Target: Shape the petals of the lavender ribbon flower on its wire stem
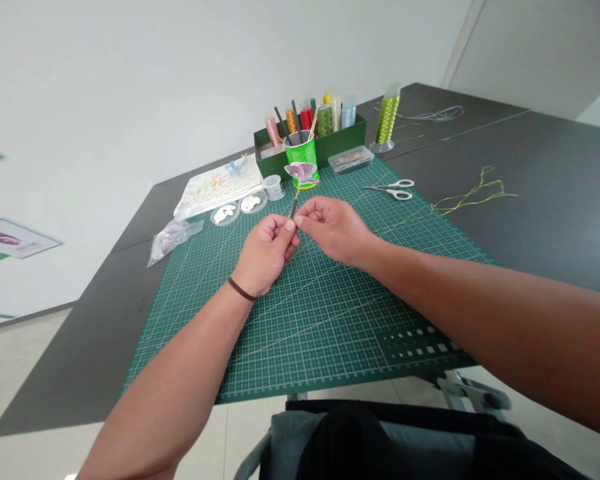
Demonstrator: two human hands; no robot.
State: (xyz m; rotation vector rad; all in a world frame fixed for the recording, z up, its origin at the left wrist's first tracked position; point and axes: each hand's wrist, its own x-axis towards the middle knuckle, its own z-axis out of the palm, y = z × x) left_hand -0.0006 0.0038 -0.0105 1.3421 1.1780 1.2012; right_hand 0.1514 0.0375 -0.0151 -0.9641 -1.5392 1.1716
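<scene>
The head view looks down at two arms held out over a green cutting mat on a dark surface. The left hand and the right hand are close together. The left fingers are almost shut and pinch a thin stem. The right fingers are almost shut too and press on the stem from the other side. A small pink and purple flower sits at the top of the stem, just above the hands.

In this view, the flower covers part of a green can. Dark sticks stand in the can. Behind it is a long green box with spools of thread standing in it, in pink, orange, red, green, cream and blue. To the right is a clear box with thin bits in it, too small to tell. On the left, two round clear dishes hold white petal shapes. A clear bag lies near them with pale purple stuff inside. A white board lies behind the dishes. Scissors lie on the mat, and loose green wire lies on the surface beside it. A tall spool of green wire stands at the back.
</scene>
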